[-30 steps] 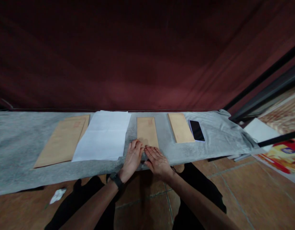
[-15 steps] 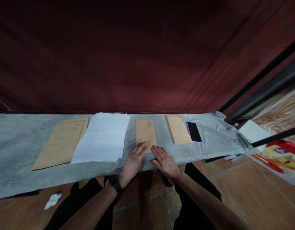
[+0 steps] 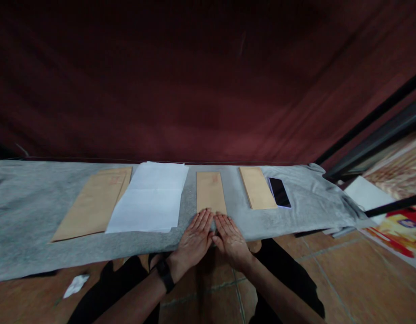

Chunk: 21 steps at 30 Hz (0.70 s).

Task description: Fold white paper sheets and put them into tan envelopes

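A brown paper envelope lies flat on the grey cloth in front of me, a faint red print at its far right corner. My left hand rests palm down with its fingers stretched over the envelope's near edge. Beside it, my right hand lies flat too, fingertips on the near right corner. The two thumbs meet or nearly meet. To the left is a stack of white paper sheets, and beyond that some larger brown envelopes. On the right sits a stack of small brown envelopes.
A phone lies right of the small stack. The grey cloth covers a long narrow surface against a dark red backdrop. Crumpled white paper is on the tiled floor, and a red and yellow box is at right.
My left hand has slid toward the envelope's near edge, and both hands now lie closer together. The whole view has shifted slightly.
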Each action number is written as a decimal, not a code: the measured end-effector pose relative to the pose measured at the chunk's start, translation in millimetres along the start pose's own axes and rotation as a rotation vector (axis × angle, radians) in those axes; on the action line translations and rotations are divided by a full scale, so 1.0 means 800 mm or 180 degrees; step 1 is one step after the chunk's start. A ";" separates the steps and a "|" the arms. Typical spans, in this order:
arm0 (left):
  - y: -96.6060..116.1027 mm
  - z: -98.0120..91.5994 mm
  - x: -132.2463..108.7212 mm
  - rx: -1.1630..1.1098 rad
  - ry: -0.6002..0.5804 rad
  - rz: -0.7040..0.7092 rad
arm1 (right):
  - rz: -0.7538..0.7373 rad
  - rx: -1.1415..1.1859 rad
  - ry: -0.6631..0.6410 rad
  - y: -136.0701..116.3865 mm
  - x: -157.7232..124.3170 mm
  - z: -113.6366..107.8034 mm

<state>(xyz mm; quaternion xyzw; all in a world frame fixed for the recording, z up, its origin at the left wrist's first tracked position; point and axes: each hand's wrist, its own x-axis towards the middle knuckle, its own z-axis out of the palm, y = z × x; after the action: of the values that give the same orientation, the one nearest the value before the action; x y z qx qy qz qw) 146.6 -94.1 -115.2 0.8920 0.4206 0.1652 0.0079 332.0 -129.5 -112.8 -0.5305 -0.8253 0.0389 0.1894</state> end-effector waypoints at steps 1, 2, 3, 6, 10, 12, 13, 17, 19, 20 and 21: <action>-0.001 0.002 -0.001 0.0012 0.0050 -0.0052 | -0.0007 -0.0008 -0.0003 0.004 0.000 -0.001; -0.003 0.003 -0.002 0.0023 0.0094 -0.0101 | 0.0000 -0.0016 0.0000 0.009 -0.001 -0.003; -0.004 0.004 -0.003 0.0032 0.0127 -0.0135 | 0.0021 -0.0023 0.0012 0.015 -0.002 -0.005; -0.004 0.004 -0.003 0.0070 0.0150 -0.0177 | 0.0074 -0.0009 0.0013 0.029 -0.003 -0.009; -0.003 -0.004 0.002 0.0132 0.0090 -0.0089 | 0.0088 0.0127 -0.0170 0.039 0.010 -0.008; -0.003 -0.007 0.004 0.0147 0.0067 -0.0069 | 0.0121 0.0162 -0.0311 0.044 0.025 -0.005; -0.003 -0.008 0.004 0.0141 0.0060 -0.0071 | 0.0139 0.0156 -0.0366 0.047 0.034 -0.003; -0.005 -0.008 0.004 0.0042 0.0050 -0.0063 | 0.0098 0.0068 -0.0428 0.065 0.078 0.010; -0.004 -0.007 0.004 0.0012 0.0036 -0.0073 | 0.0157 0.0030 -0.0398 0.074 0.103 0.017; -0.004 -0.007 0.004 0.0012 0.0031 -0.0083 | 0.0197 0.0004 -0.0395 0.079 0.116 0.020; -0.004 -0.006 0.004 0.0019 0.0028 -0.0095 | 0.0243 -0.0030 -0.0399 0.083 0.128 0.024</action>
<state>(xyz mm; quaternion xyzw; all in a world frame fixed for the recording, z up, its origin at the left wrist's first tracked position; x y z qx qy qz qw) 144.6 -90.6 -110.2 0.8850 0.4343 0.1677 0.0059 344.9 -6.9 -119.9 -0.5590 -0.8149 0.0754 0.1332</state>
